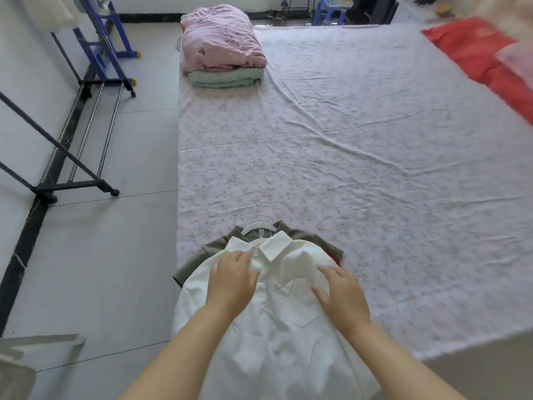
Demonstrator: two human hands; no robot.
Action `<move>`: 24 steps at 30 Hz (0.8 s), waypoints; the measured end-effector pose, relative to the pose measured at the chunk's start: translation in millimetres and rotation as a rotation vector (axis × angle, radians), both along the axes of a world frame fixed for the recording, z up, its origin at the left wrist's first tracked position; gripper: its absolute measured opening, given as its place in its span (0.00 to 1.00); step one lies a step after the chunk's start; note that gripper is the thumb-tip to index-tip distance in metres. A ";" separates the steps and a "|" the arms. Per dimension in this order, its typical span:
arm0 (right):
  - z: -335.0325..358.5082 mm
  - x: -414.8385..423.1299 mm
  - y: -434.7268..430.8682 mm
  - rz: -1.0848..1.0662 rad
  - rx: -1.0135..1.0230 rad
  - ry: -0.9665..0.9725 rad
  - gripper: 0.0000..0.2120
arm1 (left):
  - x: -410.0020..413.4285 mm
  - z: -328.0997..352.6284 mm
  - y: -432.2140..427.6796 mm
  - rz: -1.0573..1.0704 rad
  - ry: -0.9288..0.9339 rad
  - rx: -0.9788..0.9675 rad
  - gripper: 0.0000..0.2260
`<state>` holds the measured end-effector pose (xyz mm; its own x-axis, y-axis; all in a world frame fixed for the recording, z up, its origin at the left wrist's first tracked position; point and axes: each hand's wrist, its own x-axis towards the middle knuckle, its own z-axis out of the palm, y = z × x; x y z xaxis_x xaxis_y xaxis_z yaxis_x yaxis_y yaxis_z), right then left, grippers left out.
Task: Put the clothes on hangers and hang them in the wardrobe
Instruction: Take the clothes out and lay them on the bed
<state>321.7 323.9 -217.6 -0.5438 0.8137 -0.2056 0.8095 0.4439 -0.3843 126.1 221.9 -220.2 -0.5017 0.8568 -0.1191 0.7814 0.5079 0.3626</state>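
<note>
A white collared shirt [277,336] lies face up on the near edge of the bed, on top of an olive-green garment [199,255]. White hangers with metal hooks [259,223] stick out above the collar. My left hand [230,281] grips the shirt's front placket just below the collar. My right hand [343,293] rests on the shirt's right chest near the pocket, fingers spread and slightly bent. A bit of red cloth [336,259] peeks out beside the right shoulder.
The bed sheet [360,145] is pale with a small floral print. Folded pink and green quilts [222,47] sit at its far left corner, and red bedding [478,59] lies at the far right. A black clothes rack [78,180] stands on the floor at left.
</note>
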 end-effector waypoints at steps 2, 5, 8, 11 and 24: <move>10.8 26.0 -10.2 -0.086 0.002 -0.020 0.22 | 15.8 13.4 11.3 -0.114 0.021 -0.016 0.19; 27.3 69.7 -27.3 -0.207 0.002 -0.055 0.22 | 47.7 36.6 28.9 -0.303 0.060 -0.078 0.20; 39.5 121.4 -49.3 -0.324 -0.011 -0.106 0.23 | 89.9 60.8 43.0 -0.476 0.101 -0.132 0.21; 53.1 185.3 -83.2 -0.503 -0.011 -0.122 0.23 | 142.6 77.3 50.5 -0.648 0.116 -0.154 0.21; 122.2 428.7 -450.3 -1.417 0.066 -0.202 0.26 | 472.8 143.5 -130.7 -1.591 0.247 -0.076 0.22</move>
